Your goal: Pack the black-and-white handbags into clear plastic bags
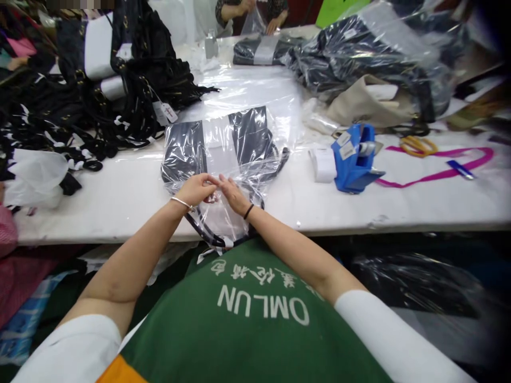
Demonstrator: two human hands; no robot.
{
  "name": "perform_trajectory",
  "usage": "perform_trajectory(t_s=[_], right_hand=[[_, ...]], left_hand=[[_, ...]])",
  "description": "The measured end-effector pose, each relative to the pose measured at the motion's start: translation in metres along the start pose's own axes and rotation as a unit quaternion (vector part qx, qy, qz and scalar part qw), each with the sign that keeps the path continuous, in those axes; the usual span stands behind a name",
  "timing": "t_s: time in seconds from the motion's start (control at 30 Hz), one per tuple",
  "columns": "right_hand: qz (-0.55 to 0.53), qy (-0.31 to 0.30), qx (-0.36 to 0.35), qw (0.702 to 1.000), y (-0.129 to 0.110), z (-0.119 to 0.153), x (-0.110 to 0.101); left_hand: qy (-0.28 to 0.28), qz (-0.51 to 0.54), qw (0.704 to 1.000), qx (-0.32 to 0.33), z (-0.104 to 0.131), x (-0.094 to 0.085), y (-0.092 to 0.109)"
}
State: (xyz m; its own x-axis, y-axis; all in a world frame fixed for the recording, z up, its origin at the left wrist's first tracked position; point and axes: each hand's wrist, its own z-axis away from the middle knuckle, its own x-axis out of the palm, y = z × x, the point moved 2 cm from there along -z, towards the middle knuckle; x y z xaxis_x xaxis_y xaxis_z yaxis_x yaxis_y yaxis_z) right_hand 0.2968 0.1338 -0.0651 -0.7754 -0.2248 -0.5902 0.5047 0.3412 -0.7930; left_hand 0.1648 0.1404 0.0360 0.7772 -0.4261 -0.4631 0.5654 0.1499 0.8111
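Observation:
A dark handbag with a white paper band lies on the white table inside a clear plastic bag (217, 141), close in front of me. Its dark strap (205, 231) shows through the plastic and hangs toward the table's front edge. My left hand (197, 189), with a bangle at the wrist, is closed, its fingers curled at the near part of the plastic. Fingers stretched out, my right hand (235, 197) lies on the same plastic, with a black band at its wrist. The fingertips of both hands meet over the bag.
Black handbags (131, 69) with tags are piled at the left. On the right are a blue tape dispenser (353, 159), yellow-handled scissors (418, 146), a magenta ribbon (435, 178) and plastic-wrapped bags (371, 48). Another person's hands (274, 24) handle plastic across the table.

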Motion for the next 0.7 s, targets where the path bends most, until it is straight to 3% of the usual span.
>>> perform_trajectory(t_s=[0.1, 0.27, 0.37, 0.43, 0.57, 0.7], right_hand=[[0.006, -0.005, -0.017, 1.000, -0.008, 0.008, 0.007], [-0.008, 0.023, 0.002, 1.000, -0.019, 0.013, 0.029], [-0.040, 0.042, 0.010, 0.998, -0.021, 0.015, 0.032], [-0.079, 0.045, 0.011, 0.996, -0.021, 0.018, 0.032], [-0.181, 0.057, 0.032, 0.981, -0.019, 0.024, 0.032], [-0.209, 0.106, 0.072, 0.970, -0.006, 0.027, 0.029]], left_hand=[[-0.005, -0.046, 0.998, -0.030, -0.014, -0.001, -0.010], [-0.076, -0.117, 0.990, -0.005, -0.014, -0.013, -0.010], [0.013, -0.167, 0.984, 0.059, -0.036, -0.024, 0.000], [0.063, -0.254, 0.960, 0.102, -0.060, -0.024, 0.002], [-0.001, -0.362, 0.924, 0.125, -0.096, -0.007, -0.011], [-0.041, -0.334, 0.929, 0.154, -0.088, -0.015, -0.031]])
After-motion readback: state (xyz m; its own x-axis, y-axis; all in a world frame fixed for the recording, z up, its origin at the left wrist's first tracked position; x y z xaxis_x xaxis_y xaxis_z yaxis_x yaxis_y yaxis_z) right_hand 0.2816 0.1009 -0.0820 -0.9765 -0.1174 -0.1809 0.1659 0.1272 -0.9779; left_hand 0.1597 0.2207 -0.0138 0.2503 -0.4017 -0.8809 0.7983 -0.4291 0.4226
